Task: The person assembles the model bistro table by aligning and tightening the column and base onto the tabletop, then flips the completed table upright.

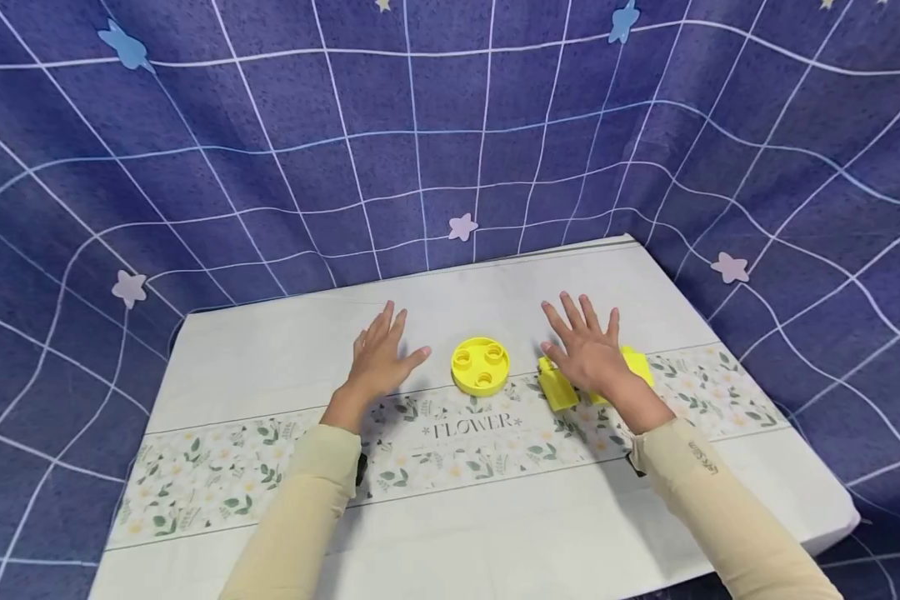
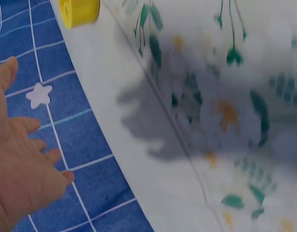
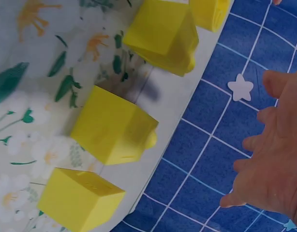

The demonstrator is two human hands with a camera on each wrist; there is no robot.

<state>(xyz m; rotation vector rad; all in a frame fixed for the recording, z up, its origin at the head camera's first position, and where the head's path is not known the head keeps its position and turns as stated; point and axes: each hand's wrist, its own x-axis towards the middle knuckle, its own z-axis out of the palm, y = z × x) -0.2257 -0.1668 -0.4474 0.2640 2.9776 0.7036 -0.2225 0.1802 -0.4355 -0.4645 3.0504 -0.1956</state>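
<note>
A round yellow piece (image 1: 480,367) with a raised rim and three short round sockets lies near the table's middle. My left hand (image 1: 379,354) hovers to its left with fingers straight and thumb spread, holding nothing. On the other side my right hand (image 1: 588,354) is spread above several yellow blocks, partly hiding them. One block (image 1: 557,386) lies left of that hand, and another block (image 1: 637,365) shows behind its wrist. In the right wrist view three blocks (image 3: 114,126) stand apart in a row, at least two with a small knob; the hand (image 3: 274,154) touches none.
A white table (image 1: 270,350) bears a floral printed band (image 1: 217,467) with the word FLOWER. Behind and beside it hangs a dark blue grid-patterned curtain (image 1: 345,167) with stars. The table's right corner (image 1: 840,521) drops off near the curtain.
</note>
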